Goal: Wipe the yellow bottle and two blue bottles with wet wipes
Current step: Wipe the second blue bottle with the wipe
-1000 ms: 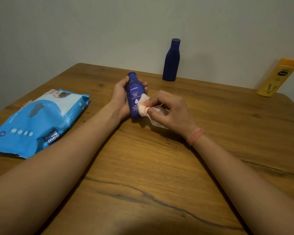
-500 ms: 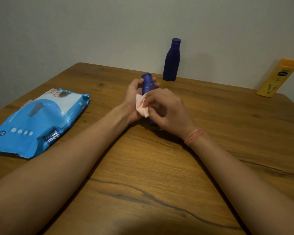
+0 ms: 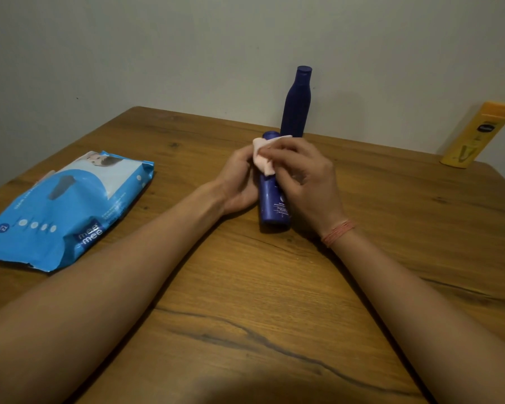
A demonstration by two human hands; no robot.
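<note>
Head view: blue bottle (image 3: 271, 199) between both hands, wipe (image 3: 261, 154) atop.

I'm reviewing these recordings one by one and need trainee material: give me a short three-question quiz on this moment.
1. True or false: the yellow bottle leans against the wall.
2. Which hand presses the wet wipe to the small blue bottle? A) left B) right
3. Fill in: the wipes pack lies on the table to the person's ____.

Key: 1 true. 2 B: the right hand presses the wipe while the left hand holds the bottle. 3 left.
</note>
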